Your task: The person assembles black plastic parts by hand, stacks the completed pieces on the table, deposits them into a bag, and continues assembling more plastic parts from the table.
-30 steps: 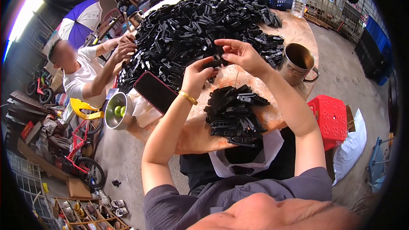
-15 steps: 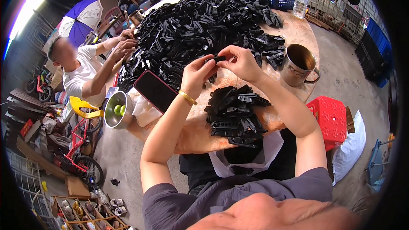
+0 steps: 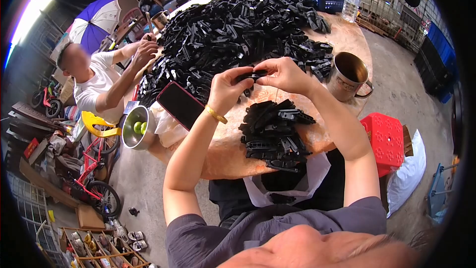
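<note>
Above the near part of the table, my left hand [image 3: 226, 89] and my right hand [image 3: 286, 75] come together, fingers pinched on a small black plastic part [image 3: 254, 75]. The fingers cover most of it, so its full shape is hidden. Just below my hands, near the table edge, sits a small heap of long black plastic parts [image 3: 275, 134]. Beyond them a very large pile of similar black parts [image 3: 233, 30] spreads across the table [image 3: 228, 156]. A phone [image 3: 180, 105] with a dark screen lies left of my left wrist.
A metal mug [image 3: 342, 88] stands right of my right hand. At the left edge, a metal bowl [image 3: 130, 140] holds green fruit. A white plastic bag [image 3: 317, 172] hangs before my lap, beside a red stool [image 3: 386, 141]. Across the table's left side, a co-worker [image 3: 99, 82] handles parts.
Both hands have dropped slightly toward me and turned the black part a little, the fingers still on it. The co-worker's hands have shifted slightly by the pile.
</note>
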The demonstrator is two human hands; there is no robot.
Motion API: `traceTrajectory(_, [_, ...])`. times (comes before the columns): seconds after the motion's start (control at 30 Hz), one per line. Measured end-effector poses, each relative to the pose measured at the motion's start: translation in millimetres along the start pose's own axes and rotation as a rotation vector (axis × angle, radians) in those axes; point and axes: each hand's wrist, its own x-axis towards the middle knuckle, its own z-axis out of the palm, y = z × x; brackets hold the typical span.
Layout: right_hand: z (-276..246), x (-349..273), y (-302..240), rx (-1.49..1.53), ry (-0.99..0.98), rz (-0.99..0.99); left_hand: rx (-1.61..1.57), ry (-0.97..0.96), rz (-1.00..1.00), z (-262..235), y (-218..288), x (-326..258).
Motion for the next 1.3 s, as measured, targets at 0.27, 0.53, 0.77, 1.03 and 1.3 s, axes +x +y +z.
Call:
traceTrajectory(0.27, [-5, -1, -9, -0.143, 0.042, -0.073, -0.163, -0.017, -0.056, 1, 9, -4])
traceTrajectory(0.53, [-36, -2, 17, -0.961, 0.370, 0.310, 0.223, -0.572, 0.028, 17, 5, -22])
traceTrajectory(0.77, [-9, -5, 25, -1.043, 0.130, 0.169, 0.361, -0.882, 0.078, -1, 19, 18])
traceTrajectory(1.03, [2, -2, 23, -1.015, 0.153, 0.176, 1.035, 0.559, -0.047, -146, -42, 163])
traceTrajectory(1.3, [-4, -1, 26, -0.990, 0.099, 0.226, 1.048, 0.485, -0.497, -94, -55, 197])
